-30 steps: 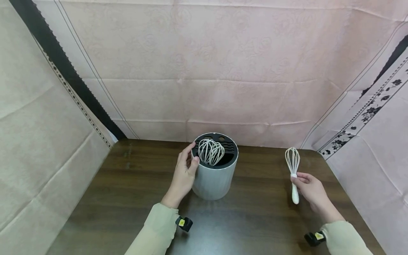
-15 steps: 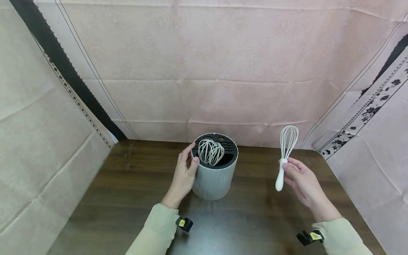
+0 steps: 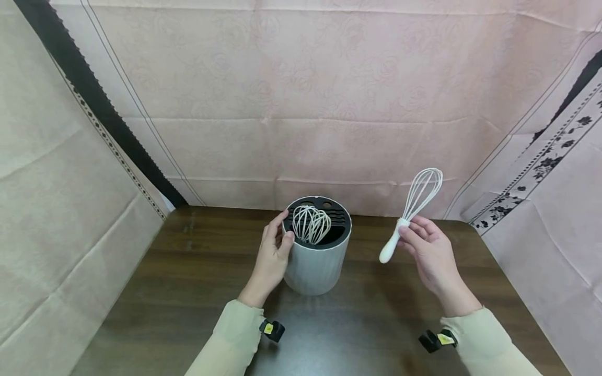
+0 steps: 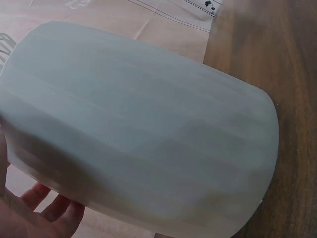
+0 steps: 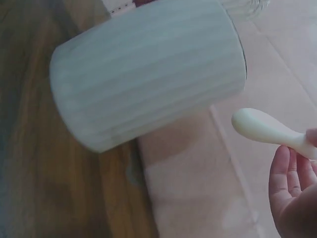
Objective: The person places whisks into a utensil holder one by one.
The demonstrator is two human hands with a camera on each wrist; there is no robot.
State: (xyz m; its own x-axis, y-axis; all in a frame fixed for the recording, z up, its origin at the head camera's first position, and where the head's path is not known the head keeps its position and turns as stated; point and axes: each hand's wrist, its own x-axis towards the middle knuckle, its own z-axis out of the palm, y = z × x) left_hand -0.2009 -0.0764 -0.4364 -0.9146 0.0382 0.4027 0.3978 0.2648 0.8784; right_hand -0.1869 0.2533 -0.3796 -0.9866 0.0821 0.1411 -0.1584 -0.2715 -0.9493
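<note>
Near the middle of the table a light grey, ribbed utensil holder [image 3: 316, 269] stands upright, topped by a black slotted lid [image 3: 336, 211]. Out of its opening rises the wire head of one white whisk [image 3: 311, 224]; the handle is hidden inside. My left hand [image 3: 271, 250] grips the holder's left side at the rim, its fingers [image 4: 62, 213] curled against the wall in the left wrist view. To the right, my right hand [image 3: 430, 253] pinches a second white whisk [image 3: 395, 241] where handle meets wires. That whisk is raised and tilted, wires up, handle end [image 5: 252, 124] pointing toward the holder.
The dark brown wooden table [image 3: 202, 313] lies beneath both hands. Behind it hangs a pale pink cloth [image 3: 329, 104], with further cloth sheets at the left [image 3: 70, 235] and right [image 3: 555, 224]. The table's back edge runs close behind the holder.
My right hand has lifted the whisk off to the right and brought it up and leftward, nearer the holder, tilting its handle to the left. The left hand and holder have stayed put.
</note>
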